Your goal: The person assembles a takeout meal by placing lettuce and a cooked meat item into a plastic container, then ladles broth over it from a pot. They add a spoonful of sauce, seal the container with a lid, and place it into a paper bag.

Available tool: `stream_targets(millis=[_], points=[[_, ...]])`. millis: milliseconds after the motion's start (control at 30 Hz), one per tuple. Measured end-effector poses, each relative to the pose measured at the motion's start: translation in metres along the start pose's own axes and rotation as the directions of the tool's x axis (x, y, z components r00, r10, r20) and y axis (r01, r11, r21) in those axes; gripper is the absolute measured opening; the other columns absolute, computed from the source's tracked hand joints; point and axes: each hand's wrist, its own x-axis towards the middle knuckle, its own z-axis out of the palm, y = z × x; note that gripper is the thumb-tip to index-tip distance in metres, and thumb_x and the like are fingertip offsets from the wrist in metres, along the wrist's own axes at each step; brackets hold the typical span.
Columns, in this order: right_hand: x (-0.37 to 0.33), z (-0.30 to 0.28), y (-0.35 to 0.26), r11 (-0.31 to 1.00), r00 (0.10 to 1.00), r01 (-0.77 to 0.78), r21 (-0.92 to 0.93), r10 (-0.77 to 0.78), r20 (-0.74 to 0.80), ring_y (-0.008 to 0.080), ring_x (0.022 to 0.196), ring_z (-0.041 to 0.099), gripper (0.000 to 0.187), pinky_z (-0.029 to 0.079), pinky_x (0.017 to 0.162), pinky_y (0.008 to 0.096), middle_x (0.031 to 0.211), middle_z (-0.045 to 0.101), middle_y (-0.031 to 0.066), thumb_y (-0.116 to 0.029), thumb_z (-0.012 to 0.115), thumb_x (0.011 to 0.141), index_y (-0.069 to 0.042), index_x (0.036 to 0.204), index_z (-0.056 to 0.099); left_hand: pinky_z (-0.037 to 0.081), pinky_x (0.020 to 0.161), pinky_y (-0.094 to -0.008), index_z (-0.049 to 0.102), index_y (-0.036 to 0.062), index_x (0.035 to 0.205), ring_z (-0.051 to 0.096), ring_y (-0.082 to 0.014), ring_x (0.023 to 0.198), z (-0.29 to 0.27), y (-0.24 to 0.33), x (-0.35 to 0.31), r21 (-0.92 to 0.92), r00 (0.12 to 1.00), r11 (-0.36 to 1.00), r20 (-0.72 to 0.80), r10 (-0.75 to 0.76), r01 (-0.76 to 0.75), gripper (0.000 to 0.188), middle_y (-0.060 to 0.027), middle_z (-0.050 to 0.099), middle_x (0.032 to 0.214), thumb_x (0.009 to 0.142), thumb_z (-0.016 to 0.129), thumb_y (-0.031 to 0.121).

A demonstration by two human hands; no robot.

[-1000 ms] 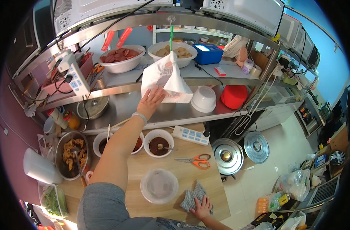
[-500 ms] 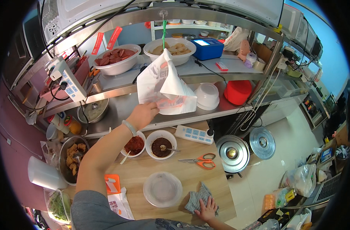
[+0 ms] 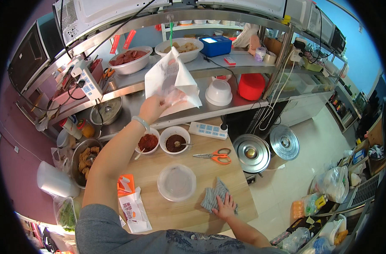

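Observation:
My left hand (image 3: 154, 109), with a pale bangle on the wrist, reaches up to the shelf. Its fingers are closed at the lower left of a white printed bag (image 3: 163, 80), one of those hanging from a green string (image 3: 172, 34). Flat on a grey striped cloth (image 3: 209, 198) at the table's front right rests my right hand (image 3: 225, 206), fingers spread. Between my arms lies a round clear plastic lid or container (image 3: 176, 182). Behind it are a bowl of red sauce (image 3: 148, 142), a bowl of dark sauce (image 3: 175, 143) with a spoon, and orange-handled scissors (image 3: 218, 155).
A white power strip (image 3: 208, 130) lies along the table's back edge. Tubs of sliced food (image 3: 131, 60) and a blue device (image 3: 216, 45) stand on the shelf. White bowls (image 3: 219, 93) and a red bowl (image 3: 251, 86) sit below. Lidded pots (image 3: 251, 153) flank the table's right side.
My view has shifted, so the table sits higher in the picture. My left hand stays at the hanging bag, and my right hand stays on the cloth.

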Motion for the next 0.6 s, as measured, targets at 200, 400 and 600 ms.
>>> stream_targets(millis=[200,400,600], points=[[0.008,-0.035,-0.077,0.655,0.993,-0.117,0.747,0.051,0.111,0.0465,0.126,0.037,0.078,0.032,0.103,0.0550,0.141,0.032,0.0261,-0.041,0.064,0.085,-0.017,0.148,0.025,0.048,0.074,-0.0425,0.065,0.0016,0.086,0.060,-0.0342,0.081,-0.001,0.005,-0.039,0.167,0.973,0.959,0.011,0.232,-0.231,0.016,-0.0162,0.062,0.085,0.083,0.062,0.017],[0.060,-0.021,-0.175,-0.465,0.777,-0.626,0.626,-0.299,0.554,0.0299,0.106,0.058,0.048,0.052,0.082,0.0409,0.127,0.047,0.0174,-0.022,0.052,0.098,-0.007,0.136,0.027,0.047,0.066,-0.0406,0.062,0.0071,0.087,0.059,-0.0306,0.080,-0.006,0.023,-0.154,0.229,0.802,0.771,0.230,0.551,-0.595,0.011,-0.0112,0.058,0.082,0.080,0.060,0.015],[-0.007,-0.086,-0.184,-0.628,0.879,-0.477,0.615,-0.342,0.332,0.0275,0.106,0.059,0.060,0.049,0.088,0.0380,0.131,0.048,0.0103,-0.018,0.052,0.096,-0.014,0.145,0.018,0.049,0.065,-0.0380,0.063,0.0096,0.103,0.061,-0.0290,0.076,-0.027,0.074,-0.318,-0.116,0.879,0.883,0.101,0.466,-0.454,0.026,-0.0079,0.062,0.084,0.077,0.064,0.010]])
